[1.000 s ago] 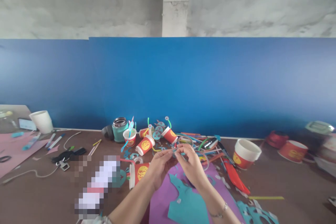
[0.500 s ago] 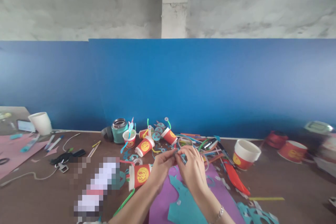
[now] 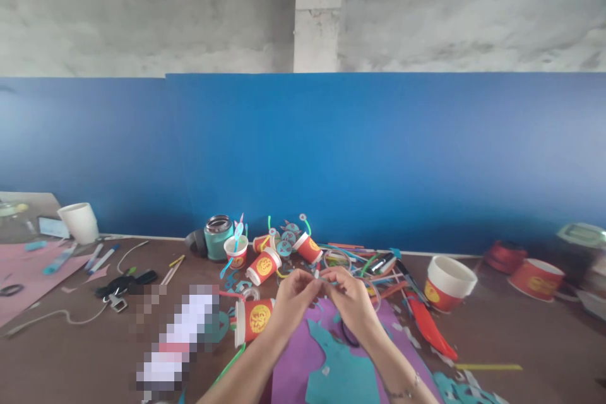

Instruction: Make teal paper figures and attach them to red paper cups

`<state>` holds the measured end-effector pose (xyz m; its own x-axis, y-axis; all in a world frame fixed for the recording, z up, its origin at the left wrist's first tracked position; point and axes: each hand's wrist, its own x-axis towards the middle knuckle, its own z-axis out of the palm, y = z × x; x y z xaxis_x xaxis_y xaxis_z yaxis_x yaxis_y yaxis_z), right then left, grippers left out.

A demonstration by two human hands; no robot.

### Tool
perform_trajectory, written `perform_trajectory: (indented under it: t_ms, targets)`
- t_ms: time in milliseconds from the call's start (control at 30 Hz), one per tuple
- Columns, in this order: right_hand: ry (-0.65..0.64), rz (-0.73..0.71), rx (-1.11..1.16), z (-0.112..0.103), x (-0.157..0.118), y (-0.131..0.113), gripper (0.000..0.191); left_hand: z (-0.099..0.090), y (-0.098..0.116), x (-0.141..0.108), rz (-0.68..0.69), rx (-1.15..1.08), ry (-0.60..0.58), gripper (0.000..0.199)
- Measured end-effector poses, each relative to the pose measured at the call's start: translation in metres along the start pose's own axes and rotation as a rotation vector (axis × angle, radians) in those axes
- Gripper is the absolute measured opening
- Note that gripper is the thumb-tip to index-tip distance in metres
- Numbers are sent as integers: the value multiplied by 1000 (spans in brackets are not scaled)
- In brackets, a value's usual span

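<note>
My left hand and my right hand meet above the paper with thumbs and fingertips pinched together. A small white piece shows between the fingertips; its kind is too small to tell. Beneath my right hand a dark curved loop is partly hidden, and I cannot tell whether the hand holds it. Under both hands lie a cut turquoise sheet and a purple sheet. A red paper cup lies on its side by my left wrist.
Several decorated paper cups and a teal flask stand or lie behind. Straws and pens are piled right of centre. A red pointed object, stacked cups and turquoise scraps lie right; black clips lie left.
My fingertips have come closer together, and the small white piece now shows between them. The dark loop has come into sight below my right hand. The view has shifted slightly.
</note>
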<state>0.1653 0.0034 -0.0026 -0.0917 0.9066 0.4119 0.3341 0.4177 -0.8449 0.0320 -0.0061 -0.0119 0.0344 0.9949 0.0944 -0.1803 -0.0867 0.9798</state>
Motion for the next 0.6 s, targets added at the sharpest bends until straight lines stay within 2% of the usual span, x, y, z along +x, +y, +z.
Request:
perform_trajectory:
  t_ms: [133,300,467,600]
  targets:
    - [-38,0,1,0,-1,-1,26,-4,-5,4,65,118,18,32]
    - [-39,11,-20,0,-2,-2,25,-5,-4,3,115,107,35,31]
    - [-26,21,-10,0,-1,1,23,-2,3,-2,62,33,4,33]
    - [12,43,31,0,0,5,25,-2,4,-2,60,106,-48,22]
